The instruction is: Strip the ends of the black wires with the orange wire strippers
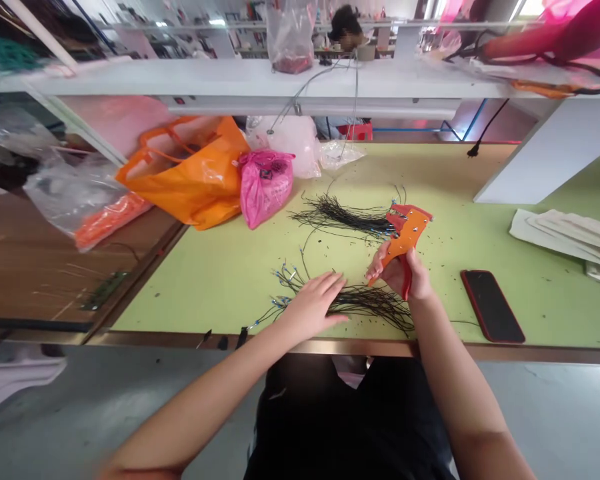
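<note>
My left hand (314,308) lies with its fingers spread on the near bundle of thin black wires (375,305), whose blue-tipped ends stick out to its left. My right hand (403,272) is wrapped round the handles of an orange and red hand tool (409,235), its head pointing up and away from me. Behind the tool, a second bundle of black wires (347,215) rests on the green tabletop (220,280), with blue tips at its right end. Small dark scraps are scattered around both bundles.
An orange bag (195,180), a pink bag (266,190) and clear bags (285,143) stand at the back left. A phone (493,307) and folded cloth (570,240) lie at right. A white shelf (205,79) spans above; a person (347,30) is beyond.
</note>
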### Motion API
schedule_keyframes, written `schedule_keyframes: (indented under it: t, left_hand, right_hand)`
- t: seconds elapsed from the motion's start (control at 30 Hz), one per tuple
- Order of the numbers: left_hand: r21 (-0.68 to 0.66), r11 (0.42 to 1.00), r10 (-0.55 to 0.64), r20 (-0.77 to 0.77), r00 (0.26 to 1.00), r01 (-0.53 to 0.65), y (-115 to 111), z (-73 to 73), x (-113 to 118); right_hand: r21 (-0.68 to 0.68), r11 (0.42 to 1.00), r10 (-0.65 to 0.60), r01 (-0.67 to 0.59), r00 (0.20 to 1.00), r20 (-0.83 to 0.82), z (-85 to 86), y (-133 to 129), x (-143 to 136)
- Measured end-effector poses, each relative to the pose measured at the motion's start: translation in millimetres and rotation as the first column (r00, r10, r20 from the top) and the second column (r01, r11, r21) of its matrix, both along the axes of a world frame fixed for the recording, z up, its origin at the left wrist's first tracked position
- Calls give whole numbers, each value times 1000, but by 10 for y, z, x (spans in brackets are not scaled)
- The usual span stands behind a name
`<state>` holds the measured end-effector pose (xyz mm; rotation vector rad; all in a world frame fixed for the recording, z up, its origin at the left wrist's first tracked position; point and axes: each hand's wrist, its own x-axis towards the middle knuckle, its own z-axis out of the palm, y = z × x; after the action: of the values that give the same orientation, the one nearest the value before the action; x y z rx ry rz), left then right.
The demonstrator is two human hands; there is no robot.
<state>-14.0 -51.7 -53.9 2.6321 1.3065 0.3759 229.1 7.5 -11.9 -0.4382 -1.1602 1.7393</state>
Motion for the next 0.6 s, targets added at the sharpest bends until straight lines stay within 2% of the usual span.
schedule_keyframes:
  t: [0.07,0.17,0.33,0.5,0.6]
  left_hand:
    - [42,999,-13,-10,1000,14,-24,-75,-61]
    - [130,991,-13,-8,1000,14,-88,-143,-8]
    - [229,973,46,-19,999,-40,-130,-100,231]
    - [158,986,54,-55,997,-44,-90,-23,444]
    - [85,995,56,16,998,-57,130,84,435]
  right_hand:
    - [16,1000,1,-1,1000,-6,3,2,3]
    - [39,999,-4,6,999,-39,-17,11,22]
    - [44,999,-4,7,997,-71,-79,33,44]
    - [35,999,-11,14,998,-68,-46,22,51]
    - [26,998,-54,56,995,-83,-10,19,62]
